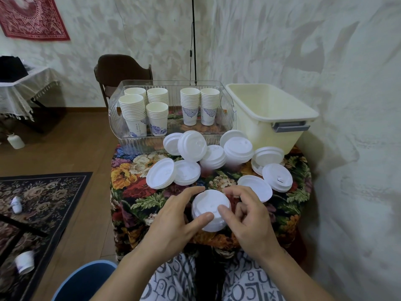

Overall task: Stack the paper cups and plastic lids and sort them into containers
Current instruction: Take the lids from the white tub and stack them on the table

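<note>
Where the thumbs cross the small stack of lids [210,210], hard to count the layers, and its near edge half covered by skin. Forearms cut off at the bottom edge. Left hand [173,222] curled round the stack's left side, forefinger arched over the far rim, thumb pressed on the near top. Right hand [249,220] closing in from the other side, thumb pad on the lid's top, fingers bent round the right edge. Both clamped on that one stack, held just above the near part of the floral tablecloth [130,181]. Beyond, loose lids [192,146] scattered and overlapping across the cloth, some tilted, some nested in short piles. Further back, to the left, a clear ribbed bin [115,120] holding six upright cup stacks [132,114], touching or just beside each other. To its right, a cream tub [271,118] with a grey handle, interior only partly visible. Down on the rug [43,192], left, one paper cup [25,262] lying on its side, blurred. Dark chair [121,66] behind the table.
</note>
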